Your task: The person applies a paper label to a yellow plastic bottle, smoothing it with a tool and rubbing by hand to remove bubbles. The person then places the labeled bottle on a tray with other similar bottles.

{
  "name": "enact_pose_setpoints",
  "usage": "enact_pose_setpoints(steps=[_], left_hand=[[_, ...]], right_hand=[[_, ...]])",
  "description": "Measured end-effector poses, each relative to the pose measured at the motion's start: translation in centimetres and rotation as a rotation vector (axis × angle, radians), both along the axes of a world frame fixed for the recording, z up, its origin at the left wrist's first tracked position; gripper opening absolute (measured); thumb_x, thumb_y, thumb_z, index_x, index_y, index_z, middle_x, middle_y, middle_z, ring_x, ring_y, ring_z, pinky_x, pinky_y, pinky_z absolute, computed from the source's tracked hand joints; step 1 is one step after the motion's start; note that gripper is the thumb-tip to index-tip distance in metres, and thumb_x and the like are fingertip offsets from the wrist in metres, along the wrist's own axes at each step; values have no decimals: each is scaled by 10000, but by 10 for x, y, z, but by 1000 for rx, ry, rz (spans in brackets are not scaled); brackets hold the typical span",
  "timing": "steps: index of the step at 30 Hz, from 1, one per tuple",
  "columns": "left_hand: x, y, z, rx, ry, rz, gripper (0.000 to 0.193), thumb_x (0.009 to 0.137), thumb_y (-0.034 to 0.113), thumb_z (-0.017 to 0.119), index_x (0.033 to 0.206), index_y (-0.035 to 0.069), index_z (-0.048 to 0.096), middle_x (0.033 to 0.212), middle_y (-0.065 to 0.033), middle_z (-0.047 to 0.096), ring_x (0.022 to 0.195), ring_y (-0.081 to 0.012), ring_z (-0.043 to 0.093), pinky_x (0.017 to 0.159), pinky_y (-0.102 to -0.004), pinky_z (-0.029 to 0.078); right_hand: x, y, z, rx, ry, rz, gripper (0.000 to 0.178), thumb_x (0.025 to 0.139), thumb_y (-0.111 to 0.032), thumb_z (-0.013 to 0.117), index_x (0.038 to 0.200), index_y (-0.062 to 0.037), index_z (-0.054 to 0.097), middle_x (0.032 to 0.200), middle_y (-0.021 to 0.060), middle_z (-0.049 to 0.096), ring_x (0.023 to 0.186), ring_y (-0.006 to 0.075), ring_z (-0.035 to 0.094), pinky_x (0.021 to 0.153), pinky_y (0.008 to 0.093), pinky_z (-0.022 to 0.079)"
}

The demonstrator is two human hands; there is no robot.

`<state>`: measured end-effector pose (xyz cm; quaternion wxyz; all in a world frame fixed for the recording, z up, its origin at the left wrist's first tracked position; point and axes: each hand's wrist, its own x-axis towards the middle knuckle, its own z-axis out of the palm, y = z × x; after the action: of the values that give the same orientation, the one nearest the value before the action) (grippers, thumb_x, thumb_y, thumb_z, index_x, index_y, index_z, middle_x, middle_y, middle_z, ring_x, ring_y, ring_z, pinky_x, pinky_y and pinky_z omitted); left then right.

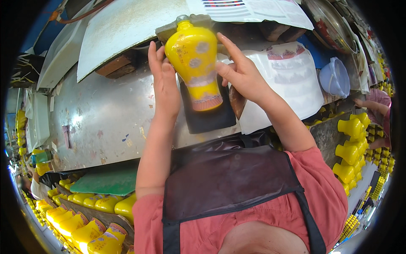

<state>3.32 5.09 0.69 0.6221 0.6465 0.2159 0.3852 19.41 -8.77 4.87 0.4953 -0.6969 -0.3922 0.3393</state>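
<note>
A glossy yellow bottle (191, 48) lies with its neck away from me, propped on a grey block (167, 32). It bears pale lilac patches, small dark characters and a pink pleated band at its base. Beneath its lower end is a black pad (209, 122). My left hand (164, 84) is along the bottle's left side, fingers stretched upward and none wrapped round it. On the other side my right hand (242, 76) has its index finger and thumb spread by the bottle's shoulder and flank. Whether the fingertips touch the bottle, I cannot tell.
Printed decal sheets (292, 80) lie to the right, beside a light blue bucket (334, 77). A white board (122, 29) rests on bricks at the back left of the metal table (105, 110). Yellow bottles (86, 233) stand lower left, others (350, 144) at right. Other people work at both edges.
</note>
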Motion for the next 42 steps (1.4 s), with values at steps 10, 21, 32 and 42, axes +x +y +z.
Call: enact_pose_setpoints(steps=[10,21,32,42], left_hand=[[8,-2,17,-297,-38,-151,786,1080,628,248,1652,122,60,1581,-146,385,1435,-279,422,1198,-418,318],[-4,-4,16,-304,25,-178,826,1056,678,234,1654,129,81,1599,-153,390,1454,-292,418,1197,-426,316],[-1,-13,-2,-68,3,-204,1028,1022,541,529,1606,-26,-99,1549,-236,416,1387,-342,490,1129,-399,403],[-13,-13,-3,-26,210,-209,845,1060,337,505,1633,1,-18,1642,-184,243,1503,-287,294,1217,-387,263]], right_hand=[[3,7,1,13,164,5,610,1052,-267,559,1607,-115,356,1061,53,632,714,61,574,685,231,502],[12,19,16,334,-682,-147,391,886,-150,711,1275,-188,719,786,114,563,663,242,597,654,346,505],[2,32,23,315,-984,-40,481,875,-234,742,1348,-280,673,873,139,596,708,318,665,629,389,555],[-11,40,43,163,-1135,107,504,894,-260,723,1388,-293,629,918,148,600,692,326,688,599,406,573]])
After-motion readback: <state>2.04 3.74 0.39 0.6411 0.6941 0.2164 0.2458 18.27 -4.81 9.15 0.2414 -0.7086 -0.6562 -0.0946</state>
